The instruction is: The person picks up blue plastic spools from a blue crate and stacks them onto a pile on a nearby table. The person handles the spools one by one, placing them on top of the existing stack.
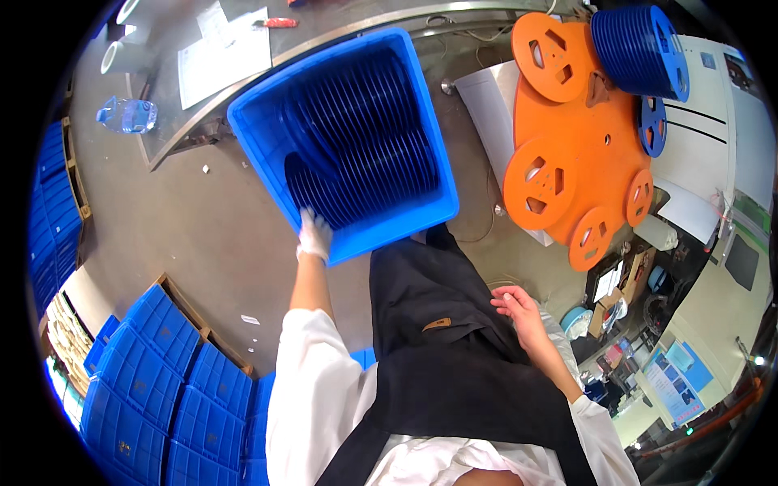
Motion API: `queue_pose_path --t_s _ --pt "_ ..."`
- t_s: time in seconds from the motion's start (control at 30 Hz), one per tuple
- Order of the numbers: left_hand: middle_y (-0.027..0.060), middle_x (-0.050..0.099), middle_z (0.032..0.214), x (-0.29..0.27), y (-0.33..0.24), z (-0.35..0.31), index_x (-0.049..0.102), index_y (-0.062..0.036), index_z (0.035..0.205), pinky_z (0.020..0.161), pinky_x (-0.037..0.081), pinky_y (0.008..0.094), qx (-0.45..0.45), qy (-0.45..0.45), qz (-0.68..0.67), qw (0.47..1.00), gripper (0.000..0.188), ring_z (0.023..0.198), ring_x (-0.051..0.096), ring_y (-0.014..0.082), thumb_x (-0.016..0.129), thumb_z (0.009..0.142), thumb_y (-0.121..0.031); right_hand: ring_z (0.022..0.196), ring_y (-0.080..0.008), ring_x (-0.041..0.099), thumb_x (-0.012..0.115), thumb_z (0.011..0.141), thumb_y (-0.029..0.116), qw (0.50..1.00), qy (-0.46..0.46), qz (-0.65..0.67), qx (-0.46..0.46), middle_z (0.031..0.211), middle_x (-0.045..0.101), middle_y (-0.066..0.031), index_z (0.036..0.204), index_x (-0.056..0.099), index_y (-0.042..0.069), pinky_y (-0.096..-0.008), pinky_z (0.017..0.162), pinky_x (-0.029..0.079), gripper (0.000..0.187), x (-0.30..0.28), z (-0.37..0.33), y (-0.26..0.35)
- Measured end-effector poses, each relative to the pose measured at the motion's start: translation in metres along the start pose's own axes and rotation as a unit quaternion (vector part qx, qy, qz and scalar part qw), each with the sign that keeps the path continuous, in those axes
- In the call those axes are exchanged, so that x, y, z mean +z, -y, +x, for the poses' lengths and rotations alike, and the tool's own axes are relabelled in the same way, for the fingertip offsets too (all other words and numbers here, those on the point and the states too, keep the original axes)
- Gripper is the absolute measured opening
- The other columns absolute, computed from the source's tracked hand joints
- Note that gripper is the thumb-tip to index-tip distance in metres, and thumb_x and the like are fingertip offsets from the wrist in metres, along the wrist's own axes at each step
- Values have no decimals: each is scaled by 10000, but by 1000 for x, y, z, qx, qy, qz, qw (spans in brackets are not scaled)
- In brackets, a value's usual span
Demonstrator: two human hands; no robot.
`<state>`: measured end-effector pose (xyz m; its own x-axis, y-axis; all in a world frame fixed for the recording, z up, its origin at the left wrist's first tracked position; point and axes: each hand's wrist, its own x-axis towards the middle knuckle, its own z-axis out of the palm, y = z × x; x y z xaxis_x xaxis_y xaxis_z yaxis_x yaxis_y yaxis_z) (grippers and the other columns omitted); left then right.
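A blue plastic crate (pixel 356 246) stands in front of me, packed with two rows of dark blue reels (pixel 365 174). One or two reels at the left lean at an angle to the rest. My left hand (pixel 315 235), in a white glove, lies over the crate's near left rim. Its fingers reach inward beside the nearest reels, look somewhat spread and hold no reel. My right hand (pixel 523 316) is bare and hangs at my right side, by the black apron (pixel 454 348). Its fingers are loosely bent and apart, with nothing in them.
To the right stands a machine with an orange panel (pixel 600 154), orange reels and a stack of blue reels (pixel 636 53). A metal table (pixel 166 65) at the far left bears papers (pixel 227 61) and a water bottle (pixel 128 116). Stacked blue crates (pixel 162 348) stand at left.
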<state>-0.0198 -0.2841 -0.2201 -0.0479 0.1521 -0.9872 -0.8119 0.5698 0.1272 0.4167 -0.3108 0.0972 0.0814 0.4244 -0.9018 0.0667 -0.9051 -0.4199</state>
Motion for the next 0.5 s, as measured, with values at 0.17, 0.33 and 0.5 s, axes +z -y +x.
queue_pose_path --t_s 0.17,0.33,0.5 --pt "32 573 994 -83 66 -43 555 -131 1198 720 442 387 -39 -46 246 967 441 827 527 191 566 914 -468 1009 -149 628 508 999 190 1000 9 -5 -20 1156 647 -63 1148 609 47 -276 840 475 230 -18 4 -2" --pt "45 616 1000 -49 43 -120 477 -127 1392 731 475 371 12 -66 427 902 567 847 577 187 501 942 -471 974 -146 633 523 1002 227 1000 9 10 -21 1145 650 -62 1146 608 56 -276 811 492 239 -69 38 9" --pt "216 322 1524 48 23 -192 239 -77 1520 1150 282 436 183 8 266 947 714 1402 337 371 464 968 -469 897 -145 632 540 995 245 994 -36 75 -69 1060 649 -57 1180 545 77 -281 749 505 250 -162 115 92"
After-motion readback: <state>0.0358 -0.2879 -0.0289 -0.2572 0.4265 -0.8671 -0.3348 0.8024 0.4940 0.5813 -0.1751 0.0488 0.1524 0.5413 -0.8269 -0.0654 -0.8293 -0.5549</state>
